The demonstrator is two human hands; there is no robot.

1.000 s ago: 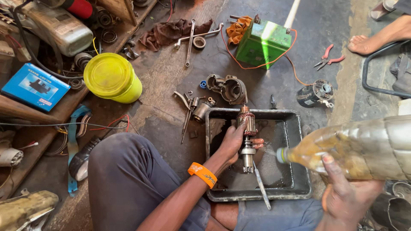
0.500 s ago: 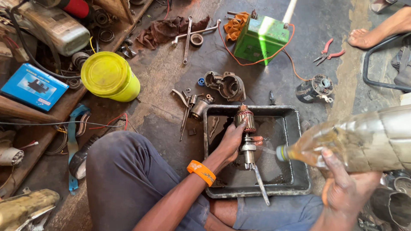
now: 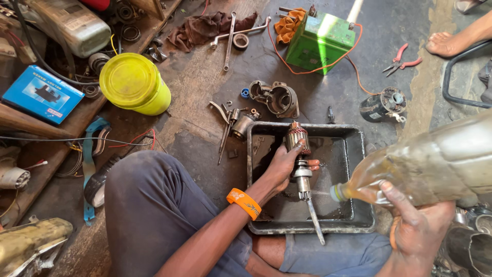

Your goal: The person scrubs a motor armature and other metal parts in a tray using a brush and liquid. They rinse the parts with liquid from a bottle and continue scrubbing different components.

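Armature [image 3: 299,154] in left hand [image 3: 279,169], bottle [image 3: 430,164] in right hand [image 3: 417,231].

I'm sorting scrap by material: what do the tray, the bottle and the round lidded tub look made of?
The tray looks like thin sheet metal, dull grey and oil-stained, with a folded rim. The bottle in the right hand seems clear plastic, cloudy with grime, amber liquid showing through. The tub looks like glossy yellow plastic, its colour even all over.

A rough repair workshop: oil-stained concrete floor [image 3: 205,102] strewn with wrenches [image 3: 229,36], pliers [image 3: 402,59], motor parts [image 3: 277,97] and a green battery [image 3: 320,41]
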